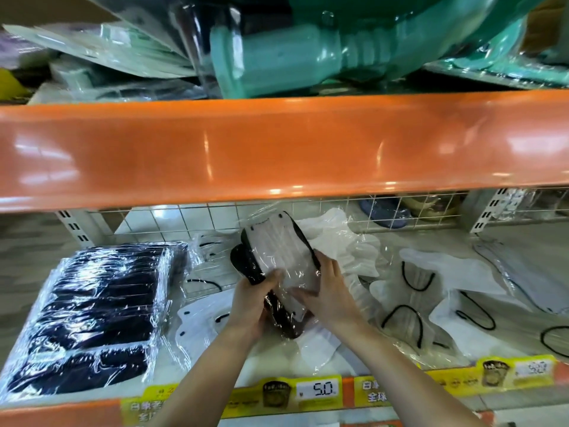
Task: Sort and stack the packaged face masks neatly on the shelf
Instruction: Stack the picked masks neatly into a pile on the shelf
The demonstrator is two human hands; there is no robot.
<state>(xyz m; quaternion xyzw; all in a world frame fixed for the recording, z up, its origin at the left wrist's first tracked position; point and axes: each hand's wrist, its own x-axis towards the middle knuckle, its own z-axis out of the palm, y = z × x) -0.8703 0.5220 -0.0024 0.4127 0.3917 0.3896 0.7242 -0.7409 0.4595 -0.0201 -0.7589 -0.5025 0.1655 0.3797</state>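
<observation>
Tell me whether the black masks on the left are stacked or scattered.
Stacked: the black masks lie in one overlapping wrapped pile, unlike the loose white masks.

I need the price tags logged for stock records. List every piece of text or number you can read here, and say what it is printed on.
"5.0": white price slip in the yellow label strip on the shelf's front edge, below the hands.
White price slip further right: digits too blurred to read.
Chinese characters on the two yellow labels: partly cut off and blurred, not reliably readable.
Mask packets: no readable print.
</observation>
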